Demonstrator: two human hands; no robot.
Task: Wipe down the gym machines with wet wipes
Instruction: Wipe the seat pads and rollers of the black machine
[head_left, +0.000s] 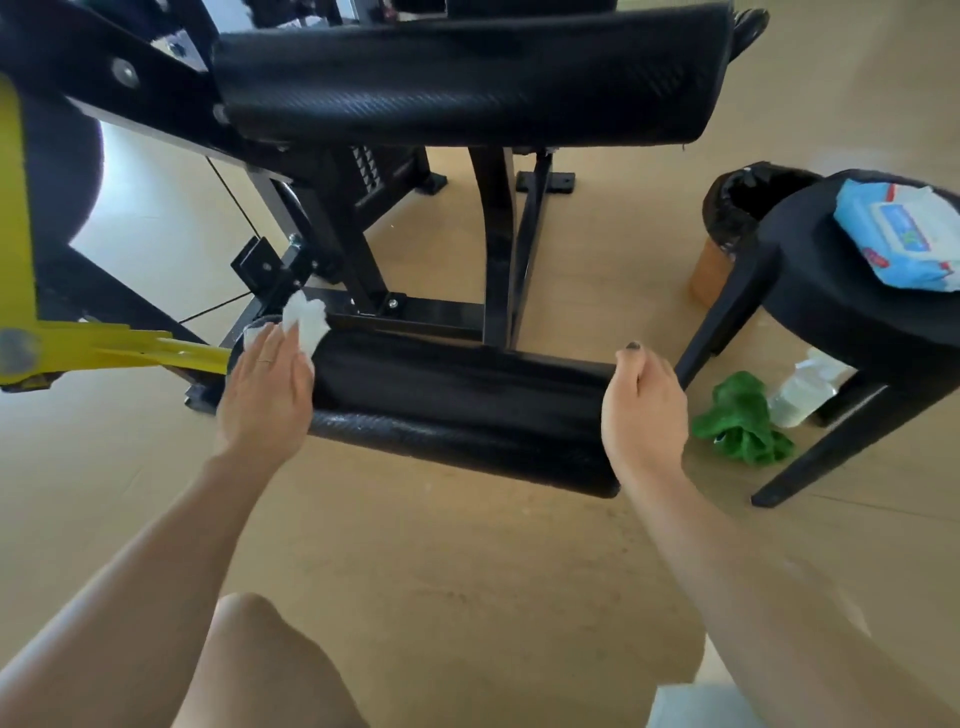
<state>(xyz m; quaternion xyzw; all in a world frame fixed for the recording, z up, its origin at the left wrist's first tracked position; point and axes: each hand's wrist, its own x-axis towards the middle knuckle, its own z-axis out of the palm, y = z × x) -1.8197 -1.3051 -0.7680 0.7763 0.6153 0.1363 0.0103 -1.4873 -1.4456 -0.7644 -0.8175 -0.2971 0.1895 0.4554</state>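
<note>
The left hand (265, 384) lies flat with straight fingers, pressing a white wet wipe (305, 323) on the left end of the low black roller pad (457, 410) of the gym machine (467, 73) — the yellow bar (130, 348) is just beside it. The right hand (644, 410) curls its fingers round the right end of the pad to hold it steady. Further right, the pack of wipes (904, 234) sits on a black stool (831, 291) — I think the loose wipe could slip out or snag on the bolts, since nothing grips it

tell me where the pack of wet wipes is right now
The pack of wet wipes lies on the black stool at the right edge of the head view, beside the bin.
</note>
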